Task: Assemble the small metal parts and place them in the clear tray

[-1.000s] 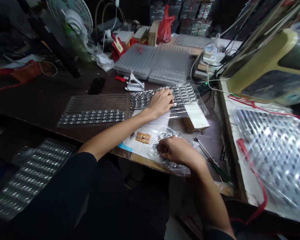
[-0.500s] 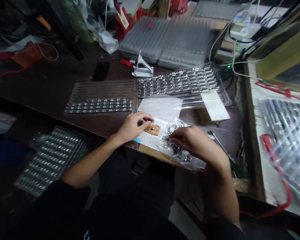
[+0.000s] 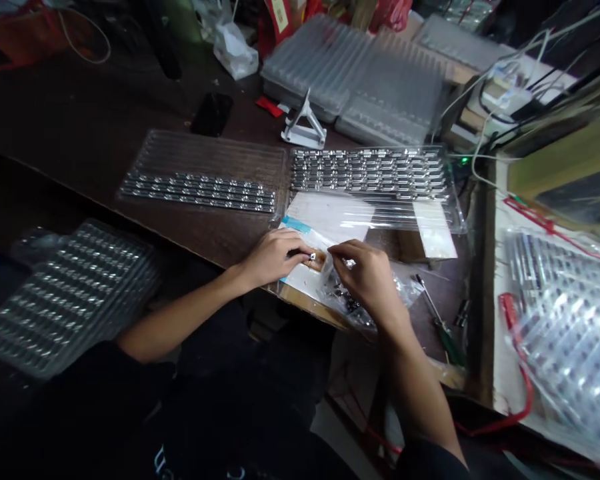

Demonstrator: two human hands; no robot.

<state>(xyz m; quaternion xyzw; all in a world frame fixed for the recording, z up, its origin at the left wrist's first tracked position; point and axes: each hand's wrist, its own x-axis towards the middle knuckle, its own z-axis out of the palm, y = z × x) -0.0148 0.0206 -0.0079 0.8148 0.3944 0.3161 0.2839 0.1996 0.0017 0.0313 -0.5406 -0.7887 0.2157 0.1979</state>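
Note:
My left hand (image 3: 273,259) is closed, pinching a small shiny metal part (image 3: 311,257) between thumb and fingertips. Right below that part is a brown wooden block (image 3: 316,263) on a white sheet with blue tape at the desk's front edge. My right hand (image 3: 364,272) hovers just to the right with thumb and index finger pressed together; whatever lies between them is too small to make out. Under the right hand, partly covered by it, lies a clear plastic bag (image 3: 337,285) with many small dark metal pieces.
Behind the hands lie a clear tray (image 3: 205,157) partly filled with metal rods and a fuller tray (image 3: 370,170). A green-handled screwdriver (image 3: 445,333) rests at right. Further back are a white stand (image 3: 305,130), a phone (image 3: 213,113) and stacked clear trays (image 3: 320,63).
My right hand has lifted from the bag of small pieces and moved left and up, close to my left hand. The metal part at my left fingertips now shows clearly. The view has shifted.

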